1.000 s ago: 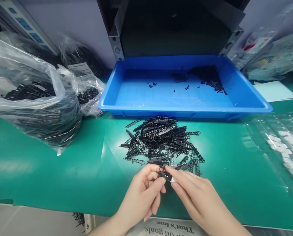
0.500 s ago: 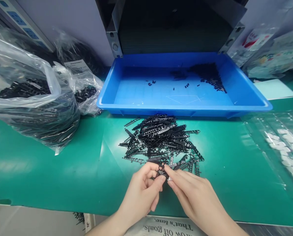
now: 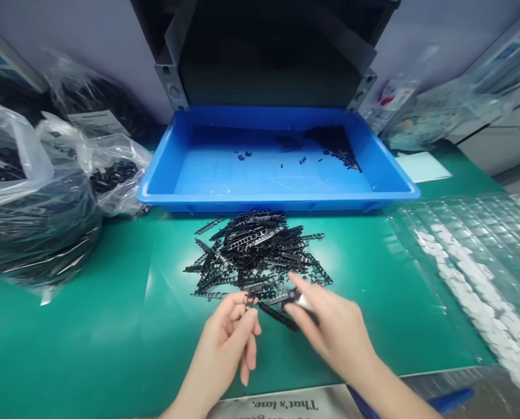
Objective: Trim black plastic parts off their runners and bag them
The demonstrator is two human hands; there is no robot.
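Observation:
My left hand, in front of the pile, pinches a small black plastic part between thumb and index finger. My right hand is at the pile's near right edge, index finger stretched forward. Between its thumb and the other fingers sits a small white and black piece, partly covered and blurred. A heap of narrow black plastic strips with round holes lies just beyond both hands. One dark strip lies between the hands.
Behind the heap stands a blue tray with small black pieces at its right. Clear bags of black parts stand left. On the right lies a clear plastic tray holding white pieces. A printed cloth is below the table's front edge.
My hands have come apart: the right has drawn away from the black part, which stays in the left. The view has shifted to the right.

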